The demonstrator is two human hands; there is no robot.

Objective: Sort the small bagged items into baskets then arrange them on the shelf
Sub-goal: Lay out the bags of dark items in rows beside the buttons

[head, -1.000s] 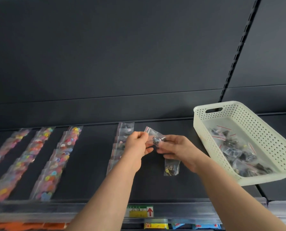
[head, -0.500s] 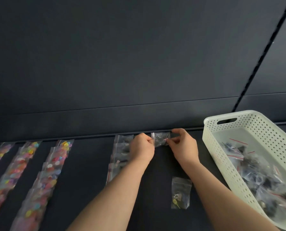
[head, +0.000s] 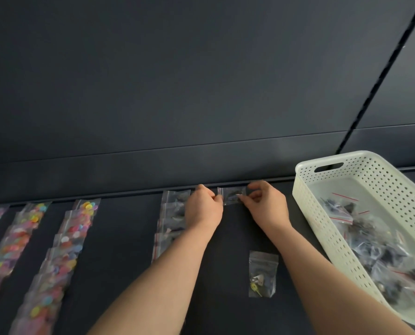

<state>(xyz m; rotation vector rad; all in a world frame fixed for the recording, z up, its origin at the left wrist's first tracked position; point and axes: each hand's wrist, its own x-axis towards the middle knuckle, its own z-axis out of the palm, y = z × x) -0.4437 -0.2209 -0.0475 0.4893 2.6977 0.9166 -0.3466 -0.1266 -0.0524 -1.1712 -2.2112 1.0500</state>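
A small clear zip bag point(head: 232, 195) of dark parts sits at the shelf's point(head: 119, 238) back edge, centre frame, pinched at its left end by the left hand point(head: 203, 209) and at its right end by the right hand point(head: 265, 205). Left of it runs a row of similar bags point(head: 171, 221); a white perforated basket point(head: 322, 226) of bags stands at right.

Colours we noted
We saw a cream, hole-dotted basket point(head: 317, 228), a charcoal shelf point(head: 119, 238), and rainbow-speckled bag rows point(head: 66, 250).

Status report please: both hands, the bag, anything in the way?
Left hand and right hand pinch small bag by its ends, at shelf back. Loose bag, basket apart, not in the way.
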